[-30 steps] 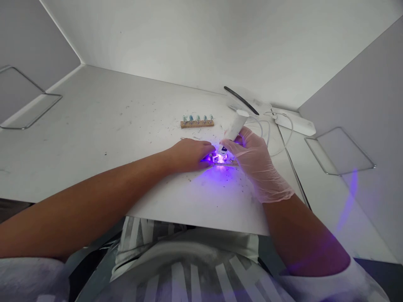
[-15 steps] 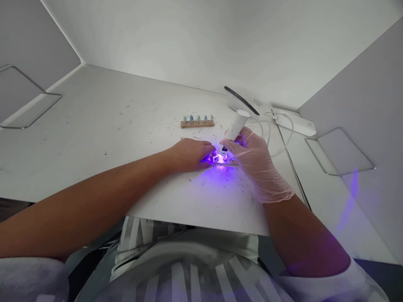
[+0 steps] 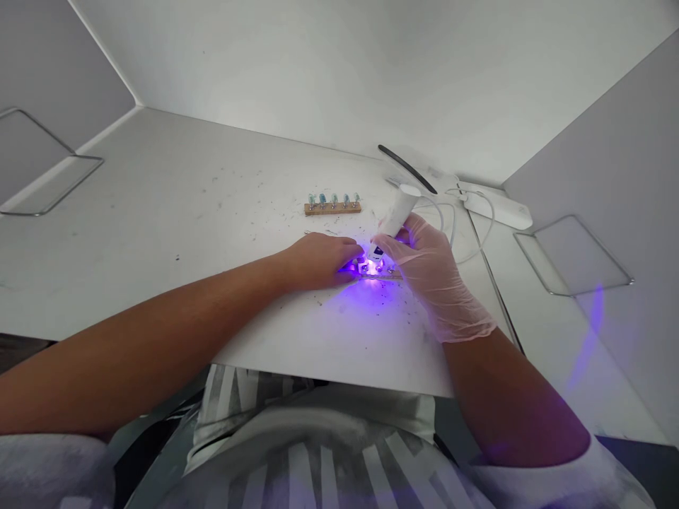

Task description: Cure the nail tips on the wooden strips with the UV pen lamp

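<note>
In a thin pink glove, my right hand [image 3: 427, 272] grips a white handheld UV lamp [image 3: 399, 211], its head tilted down. Violet light from the lamp falls on a nail tip stand [image 3: 395, 276], a narrow strip with small metal holders. My bare left hand [image 3: 323, 260] pinches the left end of that stand against the table. Glare and my fingers hide most of what is mounted on it. Behind my left hand stands a second nail tip stand [image 3: 333, 209], wooden, carrying several bluish-green nail tips upright.
A black curved nail file [image 3: 407, 169] lies at the back, near a white power strip [image 3: 494, 203] with white cables. Wire frames stand on the left [image 3: 53, 212] and right [image 3: 588, 290]. Dark specks dot the white table [image 3: 159, 184]. Panels wall the back and sides.
</note>
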A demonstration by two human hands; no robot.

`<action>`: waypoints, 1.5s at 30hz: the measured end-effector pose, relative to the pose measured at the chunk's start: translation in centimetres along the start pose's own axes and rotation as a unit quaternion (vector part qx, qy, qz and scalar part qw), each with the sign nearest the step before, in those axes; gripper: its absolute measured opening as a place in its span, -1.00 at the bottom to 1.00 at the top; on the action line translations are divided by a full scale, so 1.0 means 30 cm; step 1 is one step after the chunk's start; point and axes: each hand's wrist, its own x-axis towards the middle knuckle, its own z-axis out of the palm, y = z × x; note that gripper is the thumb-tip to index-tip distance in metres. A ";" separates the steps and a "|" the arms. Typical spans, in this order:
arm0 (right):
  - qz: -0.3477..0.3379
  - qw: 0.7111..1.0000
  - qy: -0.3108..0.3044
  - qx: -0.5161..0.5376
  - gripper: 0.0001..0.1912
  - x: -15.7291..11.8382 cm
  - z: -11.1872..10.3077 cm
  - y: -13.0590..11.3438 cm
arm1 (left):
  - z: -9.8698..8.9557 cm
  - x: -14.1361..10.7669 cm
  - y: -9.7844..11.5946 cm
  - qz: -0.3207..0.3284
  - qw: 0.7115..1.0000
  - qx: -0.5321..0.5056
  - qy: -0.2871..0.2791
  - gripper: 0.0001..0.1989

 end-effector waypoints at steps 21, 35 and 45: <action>-0.003 1.000 0.002 -0.003 -0.78 -0.002 0.000 0.004 | -0.004 -0.001 0.001 -0.001 1.000 0.000 -0.007 -0.67; -0.002 1.000 0.004 0.003 -0.77 0.000 -0.001 -0.001 | -0.003 -0.001 0.001 -0.003 1.000 0.004 -0.005 -0.67; -0.002 1.000 0.003 0.001 -0.77 -0.004 0.002 0.001 | -0.005 0.001 -0.001 0.000 1.000 0.002 -0.006 -0.69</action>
